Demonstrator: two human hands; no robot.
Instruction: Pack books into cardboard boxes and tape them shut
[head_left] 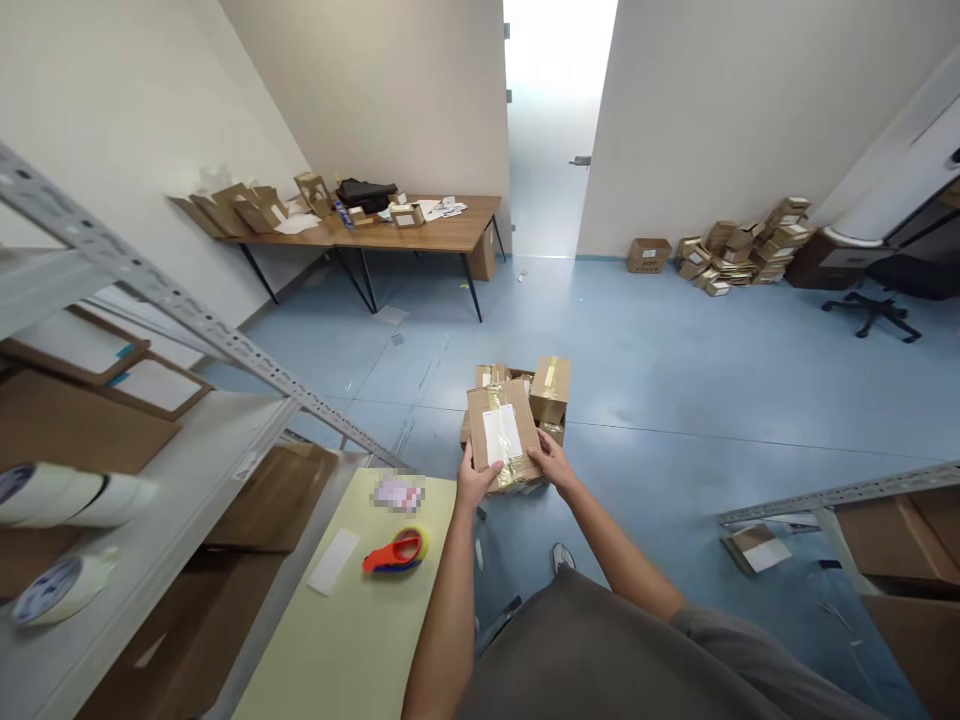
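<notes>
Between my two hands is a taped cardboard box (482, 408) with a white label on its top face. My left hand (475, 478) grips its near left corner, thumb on top. On its near right side, my right hand (551, 458) holds the edge with the fingers partly hidden underneath. Beyond and below it sits a group of smaller taped boxes, one of them a box (551, 385) standing higher at the right. The held box hides part of that group, and I cannot tell whether it touches them.
A yellow-green table (337, 640) at my left bears a red tape dispenser (395, 552) and a white paper slip (334, 561). Metal shelving (247, 350) rises beside it. A wooden desk (450, 235) stands by the far wall; piled boxes (750, 250) lie at the back right.
</notes>
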